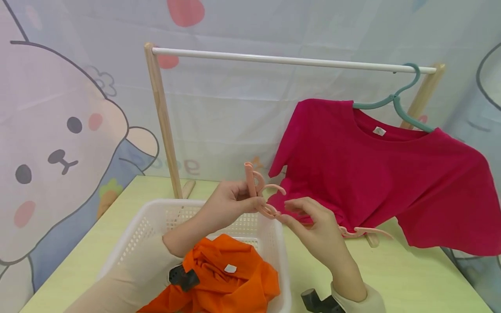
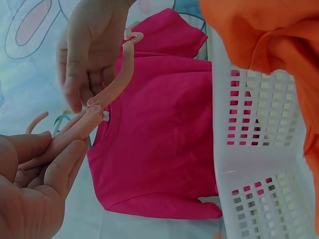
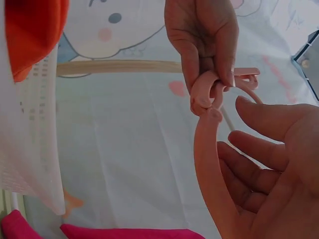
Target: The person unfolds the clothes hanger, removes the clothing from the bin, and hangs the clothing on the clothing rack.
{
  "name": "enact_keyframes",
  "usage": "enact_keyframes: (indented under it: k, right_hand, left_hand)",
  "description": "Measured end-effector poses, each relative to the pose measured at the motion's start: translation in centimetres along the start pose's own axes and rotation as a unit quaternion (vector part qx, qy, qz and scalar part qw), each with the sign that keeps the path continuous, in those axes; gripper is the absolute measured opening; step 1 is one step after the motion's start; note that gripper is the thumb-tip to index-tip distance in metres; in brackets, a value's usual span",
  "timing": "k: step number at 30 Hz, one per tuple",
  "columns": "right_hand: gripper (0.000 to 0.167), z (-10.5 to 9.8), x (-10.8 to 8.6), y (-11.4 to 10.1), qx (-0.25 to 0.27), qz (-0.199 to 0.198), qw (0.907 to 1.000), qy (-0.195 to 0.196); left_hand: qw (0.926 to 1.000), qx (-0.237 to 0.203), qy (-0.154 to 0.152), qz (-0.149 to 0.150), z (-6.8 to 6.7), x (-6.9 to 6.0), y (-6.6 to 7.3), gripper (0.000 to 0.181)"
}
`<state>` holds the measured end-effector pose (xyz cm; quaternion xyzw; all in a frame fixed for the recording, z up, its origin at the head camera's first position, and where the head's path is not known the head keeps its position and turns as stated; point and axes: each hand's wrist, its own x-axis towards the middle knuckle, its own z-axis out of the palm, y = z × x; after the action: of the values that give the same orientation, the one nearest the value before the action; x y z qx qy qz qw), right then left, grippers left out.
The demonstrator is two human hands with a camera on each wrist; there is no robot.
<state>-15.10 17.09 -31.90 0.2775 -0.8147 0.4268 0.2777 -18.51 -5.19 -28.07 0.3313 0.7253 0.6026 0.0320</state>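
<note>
A pale pink folding hanger [image 1: 270,211] is held in the air above the basket's right side, its jointed arms partly folded. My left hand [image 1: 231,202] pinches it between thumb and fingers; the left wrist view shows this hand [image 2: 35,184] gripping one arm. At the hanger's other arm [image 3: 212,164], my right hand [image 3: 279,164] has its fingers loosely bent, with a gap between thumb and fingertips. In the head view, the right hand [image 1: 321,230] partly hides that arm, whose end shows beyond it. Whether the palm touches the arm, I cannot tell.
A white basket [image 1: 285,269] holds an orange garment [image 1: 254,278]. Behind stands a rack with a white rail [image 1: 250,57] and wooden posts. A crimson shirt [image 1: 375,174] hangs at the right on a green hanger [image 1: 407,115]. The table [image 1: 422,269] is light yellow-green.
</note>
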Motion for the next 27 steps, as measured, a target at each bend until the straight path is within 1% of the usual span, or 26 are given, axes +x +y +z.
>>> enact_keyframes:
  k: [3, 9, 12, 15, 17, 20, 23, 24, 27]
  right_hand:
    - [0.024, 0.5, 0.1, 0.3, -0.008, -0.002, 0.9997, -0.023]
    - [0.023, 1.0, 0.1, 0.6, -0.009, 0.007, 0.9984, -0.056]
    - [0.020, 1.1, 0.1, 0.6, -0.004, 0.002, 0.9979, -0.064]
    - [0.016, 1.3, 0.1, 0.7, -0.006, -0.015, 0.9980, -0.061]
    - [0.014, 1.5, 0.2, 0.8, -0.008, -0.030, 0.9982, -0.050]
    - [0.013, 1.5, 0.3, 0.8, -0.003, -0.045, 0.9986, -0.029]
    - [0.013, 1.5, 0.5, 0.8, 0.011, -0.047, 0.9988, -0.012]
    - [0.013, 1.4, 0.7, 0.7, 0.014, -0.046, 0.9988, -0.009]
    - [0.013, 1.2, 1.2, 0.6, 0.014, -0.041, 0.9991, -0.004]
  left_hand:
    - [0.9999, -0.002, -0.013, 0.002, 0.2, -0.2, -0.1, 0.015]
    - [0.9999, 0.016, -0.001, 0.003, 0.3, -0.3, -0.2, 0.015]
    - [0.9998, 0.018, 0.001, 0.006, 0.3, -0.3, -0.1, 0.014]
    - [0.9999, 0.014, 0.001, 0.008, 0.3, -0.4, -0.1, 0.014]
    - [0.9999, 0.009, 0.006, 0.005, 0.2, -0.4, -0.1, 0.015]
    - [0.9996, -0.005, 0.024, -0.012, 0.1, -0.4, -0.2, 0.017]
    - [0.9984, -0.012, 0.047, -0.029, -0.1, -0.3, -0.1, 0.019]
    - [0.9977, -0.022, 0.053, -0.036, -0.1, -0.3, 0.0, 0.019]
    - [0.9955, -0.045, 0.072, -0.042, -0.2, -0.2, 0.2, 0.020]
